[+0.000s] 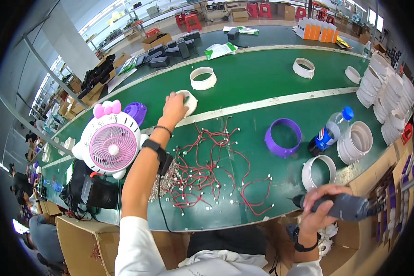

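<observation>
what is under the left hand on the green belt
A white plastic ring lies under the left hand; only its right edge shows, since the palm and fingers cover the rest.

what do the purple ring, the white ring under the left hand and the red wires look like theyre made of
Purple ring: looks like moulded plastic, smooth with a slight sheen on its wall. White ring under the left hand: probably the same kind of plastic, matte white, mostly covered. Red wires: thin flexible leads in red insulation, likely plastic-coated, with small pale end pieces; the core is not visible.
</observation>
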Available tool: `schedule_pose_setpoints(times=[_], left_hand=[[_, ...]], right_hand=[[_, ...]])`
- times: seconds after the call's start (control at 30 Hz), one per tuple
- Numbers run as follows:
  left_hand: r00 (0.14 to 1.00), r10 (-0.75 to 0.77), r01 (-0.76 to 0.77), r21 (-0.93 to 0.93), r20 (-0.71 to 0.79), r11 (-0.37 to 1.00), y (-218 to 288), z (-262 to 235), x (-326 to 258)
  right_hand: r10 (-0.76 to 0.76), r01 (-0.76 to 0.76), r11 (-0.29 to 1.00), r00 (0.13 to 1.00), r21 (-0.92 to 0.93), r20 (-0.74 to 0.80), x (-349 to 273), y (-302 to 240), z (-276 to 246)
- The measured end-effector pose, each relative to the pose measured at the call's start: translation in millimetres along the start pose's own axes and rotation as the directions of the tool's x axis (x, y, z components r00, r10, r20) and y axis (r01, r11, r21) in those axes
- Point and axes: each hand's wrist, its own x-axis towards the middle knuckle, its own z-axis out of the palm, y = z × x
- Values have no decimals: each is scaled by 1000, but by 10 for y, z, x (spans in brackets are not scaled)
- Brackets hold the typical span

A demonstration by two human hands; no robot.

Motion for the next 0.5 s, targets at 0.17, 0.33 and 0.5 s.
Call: schedule_pose_setpoints(times=[0.17,0.33,0.5], left_hand=[[985,105,-127,-166,-135,978,261,552,968],[999,-19,29,-382,28,924,736,861,1202],[962,152,-233,-392,-227,890,1065,-48,260]], right_hand=[[-15,5,992,997,-124,-75,39,5,23],[-93,86,990,993,-108,-70,153,1,-22],[-59,45,989,994,-143,-94,69,-22,-74]])
